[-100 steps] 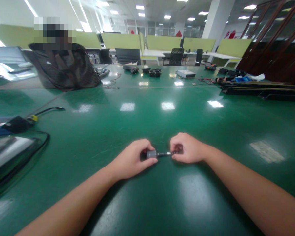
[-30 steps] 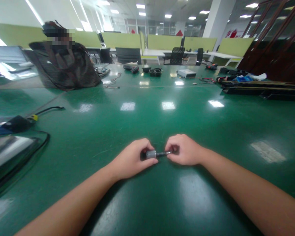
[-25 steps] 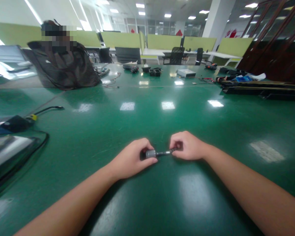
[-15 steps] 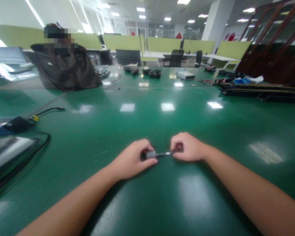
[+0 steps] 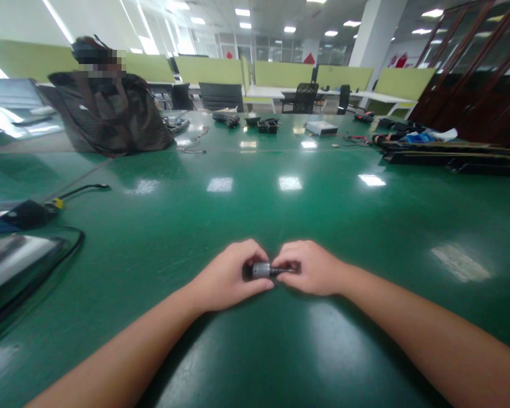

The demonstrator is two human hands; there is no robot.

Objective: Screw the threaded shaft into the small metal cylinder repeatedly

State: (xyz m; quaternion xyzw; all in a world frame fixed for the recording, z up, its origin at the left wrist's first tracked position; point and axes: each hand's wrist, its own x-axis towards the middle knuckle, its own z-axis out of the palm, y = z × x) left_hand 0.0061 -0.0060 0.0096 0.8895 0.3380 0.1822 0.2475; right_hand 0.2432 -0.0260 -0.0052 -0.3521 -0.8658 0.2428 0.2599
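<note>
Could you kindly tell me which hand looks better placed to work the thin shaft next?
Probably the right hand: its fingers are already around the shaft, while the left hand holds the cylinder.

Left hand (image 5: pixel 229 276) around grey cylinder (image 5: pixel 261 270), right hand (image 5: pixel 317 269) pinching its rod (image 5: pixel 276 271), green table (image 5: pixel 255 209).

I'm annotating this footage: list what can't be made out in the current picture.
In the head view:
Silver cylinder, left end: partly covered by left hand.
Dark shaft, right end: obscured by right hand.
Pale-topped object: cut off by left edge.
Black item, far side: too small to identify.
</note>
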